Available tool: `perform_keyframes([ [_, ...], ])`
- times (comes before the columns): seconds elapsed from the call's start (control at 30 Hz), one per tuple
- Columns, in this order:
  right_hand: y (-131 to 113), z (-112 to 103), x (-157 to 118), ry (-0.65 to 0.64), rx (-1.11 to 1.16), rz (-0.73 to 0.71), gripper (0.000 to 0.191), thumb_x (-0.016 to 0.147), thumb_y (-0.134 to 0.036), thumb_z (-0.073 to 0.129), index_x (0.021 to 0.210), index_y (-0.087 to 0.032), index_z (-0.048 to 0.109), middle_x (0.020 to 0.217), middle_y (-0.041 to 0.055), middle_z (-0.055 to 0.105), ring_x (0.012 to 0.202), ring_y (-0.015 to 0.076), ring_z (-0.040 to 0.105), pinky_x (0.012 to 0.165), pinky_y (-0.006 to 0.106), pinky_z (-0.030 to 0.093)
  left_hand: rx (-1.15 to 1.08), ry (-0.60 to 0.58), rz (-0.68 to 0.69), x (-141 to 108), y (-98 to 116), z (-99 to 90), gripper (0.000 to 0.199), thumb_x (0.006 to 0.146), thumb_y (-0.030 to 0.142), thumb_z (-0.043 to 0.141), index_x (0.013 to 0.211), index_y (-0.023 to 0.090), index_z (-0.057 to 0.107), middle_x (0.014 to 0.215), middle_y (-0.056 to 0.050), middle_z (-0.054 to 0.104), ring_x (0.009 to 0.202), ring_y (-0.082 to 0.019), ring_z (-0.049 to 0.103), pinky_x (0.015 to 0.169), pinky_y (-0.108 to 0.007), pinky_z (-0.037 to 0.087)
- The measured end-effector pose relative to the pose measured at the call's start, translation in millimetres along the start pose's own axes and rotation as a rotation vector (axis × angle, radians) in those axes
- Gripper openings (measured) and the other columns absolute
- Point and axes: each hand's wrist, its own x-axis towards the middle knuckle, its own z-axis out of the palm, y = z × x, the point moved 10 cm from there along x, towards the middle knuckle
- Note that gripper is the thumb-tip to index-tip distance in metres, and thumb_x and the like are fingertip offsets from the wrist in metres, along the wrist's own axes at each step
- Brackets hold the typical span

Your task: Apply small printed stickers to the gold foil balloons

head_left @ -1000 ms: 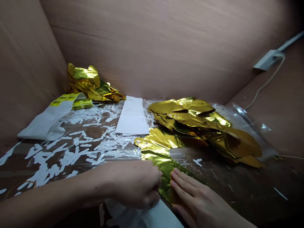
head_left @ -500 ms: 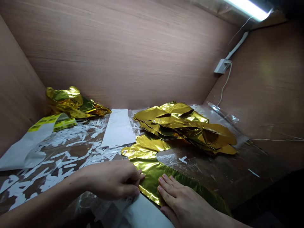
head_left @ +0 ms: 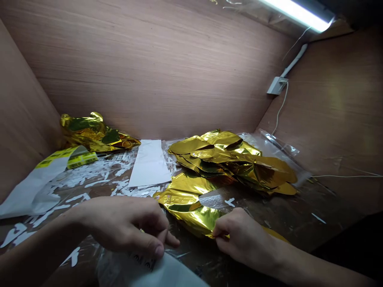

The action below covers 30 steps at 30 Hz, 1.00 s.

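Note:
A shiny gold foil sheet (head_left: 191,199) lies across the middle of the table, and my right hand (head_left: 242,239) pinches its near edge between thumb and fingers. My left hand (head_left: 131,227) is at the lower left, thumb and fingers curled over the upper edge of a pale sheet with dark print (head_left: 170,271). The thumb rests by the print; what the fingertips grip is partly hidden. Behind the foil sheet lies a stack of flat gold foil pieces (head_left: 221,155).
White paper strips (head_left: 89,175) litter the left. A white card (head_left: 150,163) lies mid-table; crumpled gold foil (head_left: 95,131) and a yellow-and-white label roll (head_left: 48,171) sit far left. Clear plastic (head_left: 278,151) and a cable (head_left: 344,176) are at right.
My right hand has gone from lying flat on the foil to pinching its edge, which is pulled up and away from the pale sheet. My left hand has shifted left along with the pale sheet.

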Motion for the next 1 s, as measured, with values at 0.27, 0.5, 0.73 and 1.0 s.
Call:
perform_keyframes([
  [0.27,14.5,-7.3,14.5,-0.114,0.287,0.146,0.011,0.075,-0.024,0.081,0.071,-0.018,0.073,0.059,-0.0044,0.066,0.054,0.0092,0.053,0.051,0.02,0.034,-0.096,0.039,-0.017,0.0,4.3,-2.0,0.02,0.092,0.033,0.064,0.081,0.018,0.061,0.11,-0.007,0.079,0.122,-0.023,0.068,0.09,-0.021,0.052],
  [0.5,0.0,-26.3,19.2,-0.052,0.101,-0.01,0.028,0.094,-0.015,0.056,0.071,-0.018,0.071,0.059,-0.0031,0.063,0.055,0.0102,0.049,0.058,0.025,0.034,0.001,0.043,-0.102,-5.9,5.3,-13.7,0.021,0.093,0.037,0.059,0.085,0.018,0.063,0.124,-0.003,0.075,0.112,-0.02,0.069,0.089,-0.022,0.05],
  [0.73,-10.1,-32.3,13.7,0.091,-0.062,-0.101,0.019,0.091,-0.012,0.054,0.081,-0.019,0.069,0.065,-0.0017,0.066,0.054,0.0106,0.053,0.059,0.027,0.033,0.072,0.073,-0.152,-5.9,0.2,-16.5,0.013,0.094,0.03,0.061,0.096,0.019,0.066,0.13,0.0,0.072,0.116,-0.019,0.068,0.088,-0.02,0.049],
  [1.0,-27.4,-26.8,9.3,0.028,-0.439,-0.266,0.025,0.097,-0.008,0.046,0.077,-0.018,0.057,0.067,0.0012,0.062,0.052,0.0129,0.047,0.054,0.033,0.02,0.063,0.06,-0.111,-1.2,-1.6,-12.4,0.017,0.095,0.032,0.06,0.097,0.017,0.068,0.13,-0.004,0.073,0.119,-0.019,0.067,0.09,-0.022,0.051],
])
